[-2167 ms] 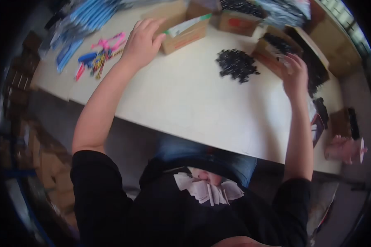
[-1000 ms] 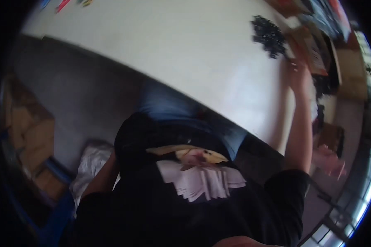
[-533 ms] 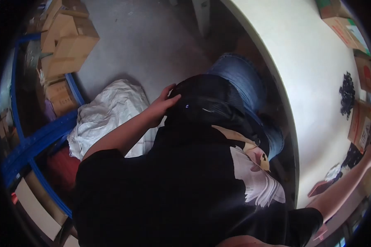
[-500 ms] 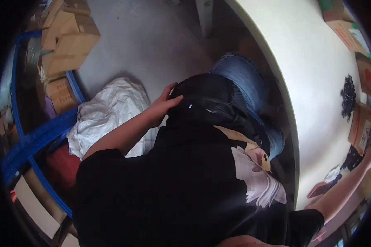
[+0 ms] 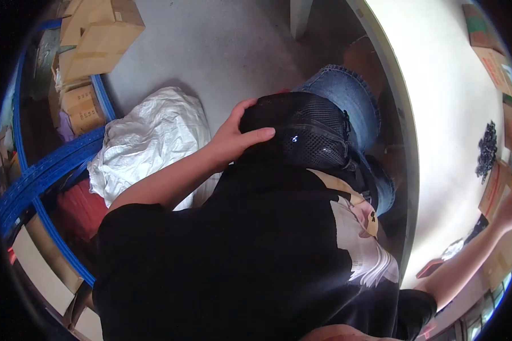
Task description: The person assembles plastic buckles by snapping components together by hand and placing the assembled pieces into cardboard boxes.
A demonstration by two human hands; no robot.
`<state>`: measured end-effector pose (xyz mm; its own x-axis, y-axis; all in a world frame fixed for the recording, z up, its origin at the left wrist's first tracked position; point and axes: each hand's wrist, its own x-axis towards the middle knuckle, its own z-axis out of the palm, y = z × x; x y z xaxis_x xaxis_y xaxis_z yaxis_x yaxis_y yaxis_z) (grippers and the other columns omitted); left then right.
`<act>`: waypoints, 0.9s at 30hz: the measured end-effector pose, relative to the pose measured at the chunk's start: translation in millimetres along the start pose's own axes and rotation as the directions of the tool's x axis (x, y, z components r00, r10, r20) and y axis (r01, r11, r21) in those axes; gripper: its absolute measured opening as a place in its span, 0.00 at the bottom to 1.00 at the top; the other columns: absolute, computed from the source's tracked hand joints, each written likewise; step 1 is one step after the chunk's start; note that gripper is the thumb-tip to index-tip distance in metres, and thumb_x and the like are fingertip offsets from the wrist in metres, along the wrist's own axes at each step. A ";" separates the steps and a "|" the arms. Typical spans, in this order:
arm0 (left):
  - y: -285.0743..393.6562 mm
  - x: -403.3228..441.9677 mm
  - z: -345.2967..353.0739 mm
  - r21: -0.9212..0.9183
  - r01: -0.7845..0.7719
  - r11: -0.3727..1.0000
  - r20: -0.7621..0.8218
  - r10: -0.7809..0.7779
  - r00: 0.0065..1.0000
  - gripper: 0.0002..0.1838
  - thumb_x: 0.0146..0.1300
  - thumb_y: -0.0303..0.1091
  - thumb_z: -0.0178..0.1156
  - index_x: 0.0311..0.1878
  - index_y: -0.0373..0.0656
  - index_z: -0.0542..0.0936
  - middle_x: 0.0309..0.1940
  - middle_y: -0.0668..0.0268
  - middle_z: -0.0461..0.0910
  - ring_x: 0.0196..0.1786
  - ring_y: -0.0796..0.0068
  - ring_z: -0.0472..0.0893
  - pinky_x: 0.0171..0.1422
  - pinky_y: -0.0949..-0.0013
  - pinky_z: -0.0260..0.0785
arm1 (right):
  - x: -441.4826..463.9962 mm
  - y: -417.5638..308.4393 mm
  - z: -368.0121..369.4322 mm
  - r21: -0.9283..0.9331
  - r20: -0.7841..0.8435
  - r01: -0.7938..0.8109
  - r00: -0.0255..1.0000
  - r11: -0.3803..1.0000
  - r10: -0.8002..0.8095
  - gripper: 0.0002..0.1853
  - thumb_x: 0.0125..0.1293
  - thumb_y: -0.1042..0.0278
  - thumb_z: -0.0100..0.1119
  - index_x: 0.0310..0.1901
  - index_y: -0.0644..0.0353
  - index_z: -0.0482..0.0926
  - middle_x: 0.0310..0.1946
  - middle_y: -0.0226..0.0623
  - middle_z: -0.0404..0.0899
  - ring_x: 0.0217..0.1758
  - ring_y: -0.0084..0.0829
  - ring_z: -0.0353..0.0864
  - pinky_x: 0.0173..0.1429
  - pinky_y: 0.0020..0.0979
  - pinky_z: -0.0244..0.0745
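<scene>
My left hand (image 5: 239, 136) grips the near-left side of a black mesh bag (image 5: 307, 133) at my lap, with the thumb over its front and the other fingers partly hidden at its edge. Blue denim (image 5: 347, 102) shows beyond the bag. At the far right my right hand (image 5: 507, 213) is beside a cardboard box (image 5: 495, 187) on the white table (image 5: 444, 113). Its fingers are cut off by the dark edge of the view, so what they touch is hidden. A small pile of black pieces (image 5: 486, 150) lies on the table near that box.
On the left, a white sack (image 5: 153, 142) rests on the floor beside a blue metal rack (image 5: 51, 165) with cardboard boxes (image 5: 105, 42). A red bag (image 5: 82, 210) lies below the rack's bar. More boxes (image 5: 495, 65) line the table's far side.
The view has swung from the table toward the floor and rack on the left. My left hand has moved from a box on the table down to the black bag. My right hand remains near the boxes.
</scene>
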<state>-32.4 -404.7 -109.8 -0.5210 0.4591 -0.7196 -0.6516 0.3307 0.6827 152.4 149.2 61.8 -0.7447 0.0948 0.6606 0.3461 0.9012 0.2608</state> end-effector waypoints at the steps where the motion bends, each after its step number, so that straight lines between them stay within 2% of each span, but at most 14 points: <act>1: -0.9 -0.4 2.1 -0.001 -0.012 1.000 -0.018 0.012 1.000 0.47 0.54 0.43 0.71 0.72 0.44 0.53 0.63 0.52 0.65 0.64 0.60 0.67 0.68 0.59 0.59 | 18.5 -61.6 -2.9 0.113 -0.014 0.110 0.994 0.987 -0.109 0.09 0.65 0.73 0.56 0.43 0.66 0.80 0.37 0.41 0.83 0.37 0.36 0.83 0.42 0.31 0.80; 3: -2.4 -1.8 5.6 -0.004 -0.037 0.999 -0.059 0.037 0.998 0.43 0.57 0.38 0.69 0.70 0.43 0.55 0.60 0.53 0.68 0.61 0.62 0.70 0.66 0.61 0.63 | 10.2 -114.5 -9.2 0.474 0.227 0.054 0.957 0.879 -0.182 0.21 0.61 0.67 0.66 0.56 0.61 0.78 0.54 0.42 0.79 0.57 0.41 0.78 0.59 0.37 0.73; 4: -1.9 -3.6 6.9 -0.012 -0.041 0.999 -0.070 0.040 0.997 0.44 0.56 0.40 0.70 0.69 0.41 0.55 0.60 0.52 0.68 0.61 0.62 0.70 0.65 0.61 0.64 | 13.2 -161.3 -15.0 0.577 0.288 0.061 0.918 0.814 -0.273 0.20 0.58 0.79 0.65 0.54 0.66 0.77 0.50 0.44 0.80 0.59 0.43 0.77 0.62 0.39 0.74; 5: -0.4 -5.2 8.5 -0.020 -0.045 0.999 -0.081 0.043 0.996 0.45 0.55 0.41 0.71 0.69 0.40 0.55 0.59 0.51 0.68 0.61 0.62 0.70 0.65 0.62 0.65 | 23.9 -199.8 -23.9 0.541 0.292 0.279 0.822 0.793 -0.489 0.17 0.61 0.78 0.61 0.53 0.67 0.77 0.49 0.43 0.80 0.59 0.41 0.77 0.62 0.40 0.75; 6: 0.1 -6.7 9.8 -0.028 -0.049 0.998 -0.093 0.047 0.995 0.46 0.54 0.42 0.72 0.68 0.38 0.55 0.58 0.51 0.67 0.61 0.62 0.70 0.65 0.63 0.65 | 18.1 -231.2 -24.0 0.694 0.306 0.172 0.809 0.699 -0.502 0.14 0.62 0.78 0.58 0.50 0.67 0.78 0.48 0.42 0.80 0.59 0.41 0.76 0.62 0.41 0.74; 8: -1.5 -7.2 9.7 0.012 -0.056 0.998 -0.101 0.057 0.993 0.46 0.54 0.43 0.72 0.68 0.38 0.54 0.59 0.50 0.67 0.61 0.62 0.70 0.64 0.62 0.66 | 5.7 -274.8 -17.4 0.846 0.218 0.128 0.802 0.517 -0.556 0.11 0.55 0.77 0.61 0.41 0.67 0.82 0.45 0.39 0.81 0.57 0.39 0.76 0.59 0.41 0.74; 9: -2.7 -7.6 9.2 0.033 -0.059 0.998 -0.103 0.062 0.993 0.47 0.54 0.43 0.73 0.68 0.38 0.54 0.59 0.50 0.67 0.61 0.62 0.71 0.64 0.62 0.67 | 2.9 -287.8 -16.4 0.882 0.228 0.095 0.772 0.462 -0.593 0.13 0.51 0.74 0.60 0.40 0.66 0.82 0.46 0.39 0.81 0.55 0.40 0.77 0.59 0.40 0.75; 14: -1.9 -7.6 9.0 0.043 -0.042 0.998 -0.101 0.047 0.994 0.47 0.53 0.44 0.73 0.68 0.38 0.54 0.59 0.50 0.67 0.61 0.61 0.71 0.63 0.62 0.68 | -8.0 -319.8 -8.9 0.954 0.231 -0.012 0.666 0.299 -0.709 0.16 0.53 0.69 0.56 0.45 0.60 0.84 0.50 0.35 0.81 0.57 0.38 0.75 0.65 0.42 0.69; 15: 0.7 -8.3 9.7 0.036 -0.025 0.999 -0.099 0.029 0.995 0.47 0.53 0.44 0.73 0.68 0.38 0.54 0.59 0.50 0.67 0.61 0.61 0.71 0.62 0.62 0.68 | -10.2 -322.0 -9.4 0.947 0.267 -0.036 0.639 0.318 -0.721 0.17 0.54 0.69 0.55 0.44 0.59 0.84 0.51 0.33 0.81 0.59 0.38 0.74 0.67 0.42 0.66; 21: -0.7 -4.4 7.6 0.076 -0.008 0.997 -0.088 0.014 0.996 0.48 0.53 0.45 0.73 0.68 0.38 0.54 0.59 0.49 0.67 0.61 0.61 0.71 0.63 0.62 0.67 | -10.5 -318.1 -7.0 0.935 0.296 -0.022 0.596 0.354 -0.746 0.16 0.52 0.69 0.55 0.42 0.59 0.85 0.51 0.34 0.80 0.59 0.38 0.74 0.69 0.43 0.65; 24: -4.0 -2.7 6.4 0.077 -0.031 0.997 -0.067 0.036 0.997 0.49 0.53 0.47 0.72 0.69 0.36 0.53 0.60 0.48 0.67 0.61 0.60 0.70 0.65 0.61 0.65 | -13.4 -316.4 -1.4 0.943 0.298 -0.059 0.587 0.328 -0.752 0.16 0.51 0.70 0.56 0.42 0.60 0.85 0.51 0.34 0.80 0.58 0.37 0.74 0.69 0.42 0.65; 27: 2.3 -5.1 9.8 0.120 -0.068 0.990 -0.041 0.074 0.996 0.50 0.53 0.48 0.72 0.69 0.34 0.53 0.60 0.48 0.67 0.62 0.59 0.70 0.66 0.61 0.64 | -19.0 -320.1 0.8 0.951 0.281 -0.087 0.636 0.295 -0.719 0.20 0.39 0.76 0.63 0.40 0.59 0.85 0.49 0.33 0.81 0.55 0.38 0.76 0.66 0.46 0.68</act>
<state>-25.8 -398.2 -103.3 -0.5896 0.4481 -0.6720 -0.5439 0.3949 0.7405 55.3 -140.8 -34.8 -0.8827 -0.4687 0.0348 -0.3761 0.6601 -0.6502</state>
